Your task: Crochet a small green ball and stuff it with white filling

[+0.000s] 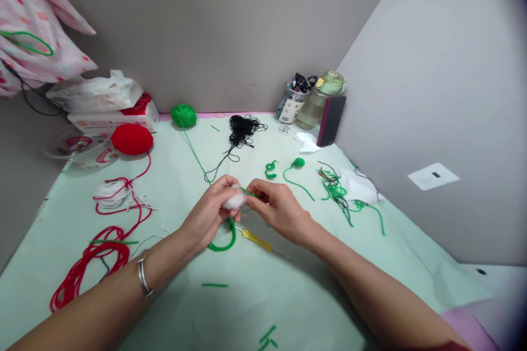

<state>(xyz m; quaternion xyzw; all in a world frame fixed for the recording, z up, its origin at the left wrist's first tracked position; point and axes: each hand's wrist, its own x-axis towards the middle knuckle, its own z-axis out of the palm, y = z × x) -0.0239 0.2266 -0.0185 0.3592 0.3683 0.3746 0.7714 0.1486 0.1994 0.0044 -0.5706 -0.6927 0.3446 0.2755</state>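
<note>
My left hand (214, 209) is closed round a small white tuft of stuffing (233, 201) at the middle of the pale green table (288, 296). My right hand (276, 208) pinches a green yarn piece (248, 192) right against that tuft. A green yarn strand (224, 241) loops down from between the hands onto the table. A yellow-handled crochet hook (257, 239) lies just below my right hand. The strand runs back to a green yarn ball (183, 115) near the wall.
A red yarn ball (132, 139) and loose red yarn (94, 263) lie at the left. Black thread (242, 129), small green crochet pieces (298, 163), yarn scraps (337, 192), a jar of tools (291, 103), a bottle (319, 100) and a phone (331, 119) sit behind.
</note>
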